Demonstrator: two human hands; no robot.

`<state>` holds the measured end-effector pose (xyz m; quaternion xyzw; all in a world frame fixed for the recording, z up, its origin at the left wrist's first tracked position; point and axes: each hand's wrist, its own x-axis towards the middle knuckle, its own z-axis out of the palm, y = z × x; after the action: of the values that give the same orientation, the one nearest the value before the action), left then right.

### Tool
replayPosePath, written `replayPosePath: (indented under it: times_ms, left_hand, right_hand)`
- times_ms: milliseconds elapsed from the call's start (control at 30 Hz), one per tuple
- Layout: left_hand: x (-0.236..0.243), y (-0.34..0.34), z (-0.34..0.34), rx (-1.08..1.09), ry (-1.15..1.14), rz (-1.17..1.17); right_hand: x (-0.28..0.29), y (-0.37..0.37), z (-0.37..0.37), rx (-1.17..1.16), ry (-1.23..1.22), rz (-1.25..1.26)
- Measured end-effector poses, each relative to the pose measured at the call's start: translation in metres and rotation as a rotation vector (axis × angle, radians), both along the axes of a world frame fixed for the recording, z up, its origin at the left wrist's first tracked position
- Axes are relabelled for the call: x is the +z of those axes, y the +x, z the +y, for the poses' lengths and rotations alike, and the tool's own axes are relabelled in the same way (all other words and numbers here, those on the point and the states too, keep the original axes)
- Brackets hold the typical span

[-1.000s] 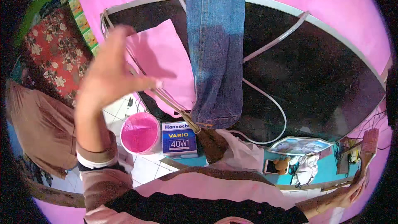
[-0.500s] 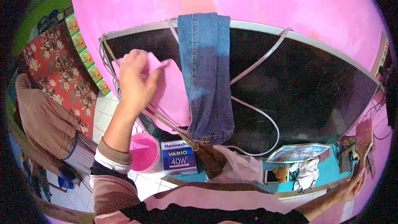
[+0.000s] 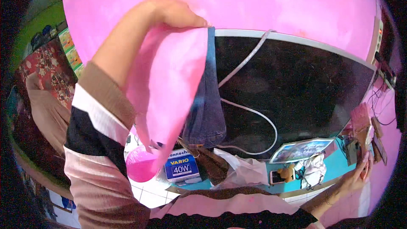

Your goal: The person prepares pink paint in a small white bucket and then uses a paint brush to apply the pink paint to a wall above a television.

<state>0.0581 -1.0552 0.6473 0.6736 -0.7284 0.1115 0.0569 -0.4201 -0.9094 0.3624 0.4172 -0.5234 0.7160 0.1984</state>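
At the top edge of a large black flat screen (image 3: 292, 80), my left hand (image 3: 180, 15) pinches the upper edge of a pink sheet (image 3: 174, 63). Whether the sheet is cloth or paper I cannot tell. It hangs down from the hand and covers part of a folded pair of blue jeans (image 3: 207, 118) draped over the screen. Low on the right, my right hand (image 3: 363, 168) is closed round the handle of a wide paintbrush (image 3: 361, 121). Pink paint coats its bristles, which point upward.
Below the sheet stand a pink bucket (image 3: 142, 165) and a blue-and-white box (image 3: 182, 169). A teal surface (image 3: 258, 186) holds a plastic bag (image 3: 248, 171), a phone (image 3: 277, 177), a small brown figure and a framed picture (image 3: 301, 149). A pale cable (image 3: 248, 59) loops over the screen. Behind is a pink wall (image 3: 263, 0).
My left hand has risen and moved right, drawing the pink sheet up and across part of the jeans. The view has shifted slightly. My right hand still holds the paintbrush low on the right.
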Motion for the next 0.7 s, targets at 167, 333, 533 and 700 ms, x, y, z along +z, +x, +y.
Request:
replayPosePath:
  times_ms: [167, 333, 533, 700]
  left_hand:
    - [-0.008, 0.005, -0.018, -0.027, 0.357, 0.394]
    - [-0.007, -0.009, -0.014, -0.031, 0.081, 0.242]
    - [0.044, 0.007, -0.023, -0.370, -0.871, 0.610]
    - [0.091, -0.017, 0.023, -0.874, -1.174, 0.694]
  right_hand:
    - [-0.002, 0.007, 0.008, -0.008, -0.013, -0.042]
    - [0.000, 0.003, 0.016, -0.010, -0.052, -0.138]
    - [0.005, 0.002, 0.023, -0.054, -0.069, -0.085]
    - [0.011, 0.020, 0.026, -0.016, -0.048, -0.136]
